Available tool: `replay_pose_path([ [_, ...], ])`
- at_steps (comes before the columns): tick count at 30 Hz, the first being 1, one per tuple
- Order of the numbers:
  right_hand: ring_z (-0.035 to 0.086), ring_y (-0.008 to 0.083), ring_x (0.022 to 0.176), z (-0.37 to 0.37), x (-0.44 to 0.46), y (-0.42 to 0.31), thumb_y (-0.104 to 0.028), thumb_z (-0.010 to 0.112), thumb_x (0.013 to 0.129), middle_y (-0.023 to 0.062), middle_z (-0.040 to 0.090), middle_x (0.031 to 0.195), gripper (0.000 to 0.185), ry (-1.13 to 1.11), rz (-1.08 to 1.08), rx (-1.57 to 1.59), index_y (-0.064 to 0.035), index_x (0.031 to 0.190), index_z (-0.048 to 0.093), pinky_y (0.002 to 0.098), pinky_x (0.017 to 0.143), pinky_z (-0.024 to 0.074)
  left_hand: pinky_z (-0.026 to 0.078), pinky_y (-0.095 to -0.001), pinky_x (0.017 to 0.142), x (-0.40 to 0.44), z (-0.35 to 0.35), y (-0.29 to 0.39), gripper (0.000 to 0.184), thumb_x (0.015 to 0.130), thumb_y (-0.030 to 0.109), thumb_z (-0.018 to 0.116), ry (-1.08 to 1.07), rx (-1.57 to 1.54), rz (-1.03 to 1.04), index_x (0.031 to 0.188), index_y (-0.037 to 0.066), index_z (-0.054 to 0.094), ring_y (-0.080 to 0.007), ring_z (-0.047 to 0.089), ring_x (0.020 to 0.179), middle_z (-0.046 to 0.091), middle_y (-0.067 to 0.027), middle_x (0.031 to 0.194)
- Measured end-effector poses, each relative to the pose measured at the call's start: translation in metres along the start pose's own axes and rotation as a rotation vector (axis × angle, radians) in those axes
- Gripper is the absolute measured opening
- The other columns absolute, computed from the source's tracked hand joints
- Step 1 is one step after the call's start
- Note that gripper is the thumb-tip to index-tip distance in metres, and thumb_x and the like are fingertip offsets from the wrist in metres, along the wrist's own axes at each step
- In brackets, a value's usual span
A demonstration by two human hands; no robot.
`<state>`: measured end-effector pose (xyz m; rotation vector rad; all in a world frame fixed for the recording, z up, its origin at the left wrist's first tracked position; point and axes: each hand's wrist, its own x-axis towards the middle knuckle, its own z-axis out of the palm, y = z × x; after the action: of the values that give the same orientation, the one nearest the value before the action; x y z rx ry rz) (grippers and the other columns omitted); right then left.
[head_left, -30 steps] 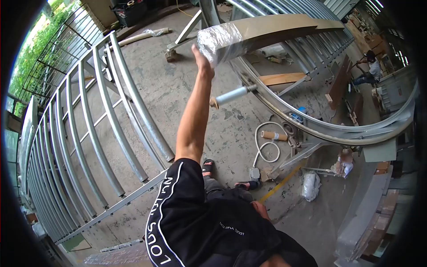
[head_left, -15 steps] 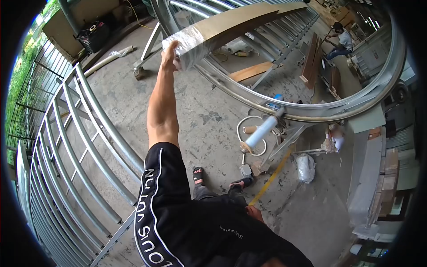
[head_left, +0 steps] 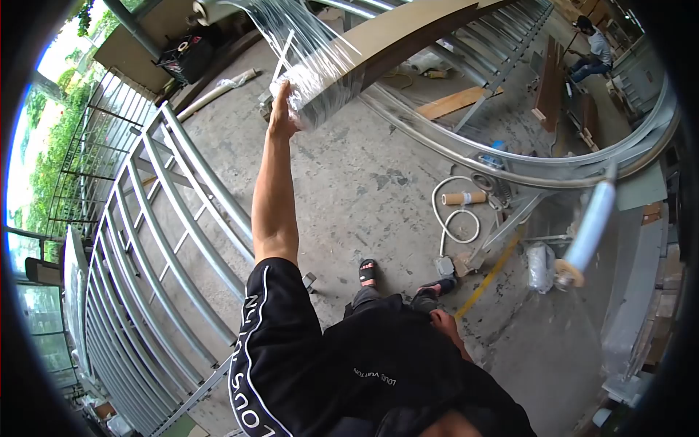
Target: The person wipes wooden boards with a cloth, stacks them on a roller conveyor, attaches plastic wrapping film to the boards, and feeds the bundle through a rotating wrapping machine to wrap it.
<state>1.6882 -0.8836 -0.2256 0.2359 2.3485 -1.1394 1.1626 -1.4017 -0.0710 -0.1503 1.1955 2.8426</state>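
My left hand (head_left: 282,109), arm stretched out, grips the near end of a long board bundle (head_left: 404,36). That end is wrapped in clear plastic film (head_left: 320,69), and strands of film stretch from it toward the top edge. A large metal ring (head_left: 502,164) curves around the right side of the bundle. On the ring hangs a pale blue film roll (head_left: 591,226), blurred by motion. My right hand (head_left: 445,320) is low beside my thigh, away from the bundle; its fingers are mostly hidden.
A metal roller rack (head_left: 167,240) stands on the left; more rollers (head_left: 502,44) lie under the bundle. On the floor are a white hose (head_left: 466,237), a cardboard tube (head_left: 464,197) and a plastic-wrapped package (head_left: 540,267). A seated person (head_left: 593,54) is near brown boards (head_left: 550,84).
The film roll has swung right along the ring. Film now stretches over the bundle's end from above. My view has turned left, while my left hand keeps its hold.
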Motion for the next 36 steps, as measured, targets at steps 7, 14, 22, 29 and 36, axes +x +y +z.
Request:
replay_pose_path([
  [7, 0.066, 0.028, 0.077, 0.0, 0.011, -0.011, -0.028, 0.055, 0.088, 0.0122, 0.066, 0.084, 0.024, -0.066, -0.042, -0.054, -0.0084, 0.1, 0.062, 0.0356, 0.069, 0.0502, 0.044, -0.052, 0.088, -0.08, 0.021, 0.034, 0.059, 0.088, 0.052, 0.049, 0.237, 0.259, -0.023, 0.13, 0.011, 0.046, -0.0271, 0.055, 0.109, 0.056, -0.0071, 0.124],
  [14, 0.064, 0.0323, 0.077, 0.0, 0.014, -0.008, -0.026, 0.059, 0.085, 0.0134, 0.066, 0.082, 0.022, -0.076, -0.061, -0.069, -0.0089, 0.1, 0.061, 0.0379, 0.068, 0.0496, 0.048, -0.0498, 0.072, -0.103, -0.009, 0.049, 0.058, 0.083, 0.057, 0.054, 0.157, 0.257, -0.083, 0.124, 0.016, 0.048, -0.0286, 0.059, 0.097, 0.057, -0.0071, 0.115],
  [22, 0.062, 0.0343, 0.087, 0.006, 0.022, 0.009, -0.022, 0.061, 0.082, 0.0132, 0.064, 0.095, 0.024, -0.167, -0.069, -0.09, -0.0095, 0.102, 0.059, 0.0401, 0.075, 0.0485, 0.047, -0.0531, 0.083, -0.128, -0.034, 0.06, 0.066, 0.078, 0.059, 0.059, 0.25, 0.276, -0.086, 0.128, 0.017, 0.047, -0.0326, 0.058, 0.105, 0.057, -0.0121, 0.119],
  [29, 0.064, 0.0324, 0.078, 0.0, 0.018, -0.01, -0.021, 0.061, 0.083, 0.0149, 0.065, 0.084, 0.021, -0.139, -0.041, -0.041, -0.0079, 0.1, 0.06, 0.0383, 0.069, 0.049, 0.046, -0.053, 0.083, -0.149, -0.038, 0.069, 0.066, 0.078, 0.06, 0.058, 0.289, 0.314, -0.101, 0.128, 0.018, 0.046, -0.0321, 0.057, 0.106, 0.055, -0.0111, 0.121],
  [36, 0.064, 0.0306, 0.075, 0.0, 0.024, -0.012, -0.019, 0.059, 0.085, 0.0149, 0.065, 0.082, 0.019, -0.148, -0.076, -0.011, -0.0056, 0.098, 0.06, 0.036, 0.068, 0.0489, 0.047, -0.0529, 0.082, -0.166, -0.037, 0.078, 0.058, 0.082, 0.057, 0.054, 0.295, 0.345, -0.082, 0.123, 0.016, 0.048, -0.0308, 0.058, 0.103, 0.056, -0.0094, 0.119],
])
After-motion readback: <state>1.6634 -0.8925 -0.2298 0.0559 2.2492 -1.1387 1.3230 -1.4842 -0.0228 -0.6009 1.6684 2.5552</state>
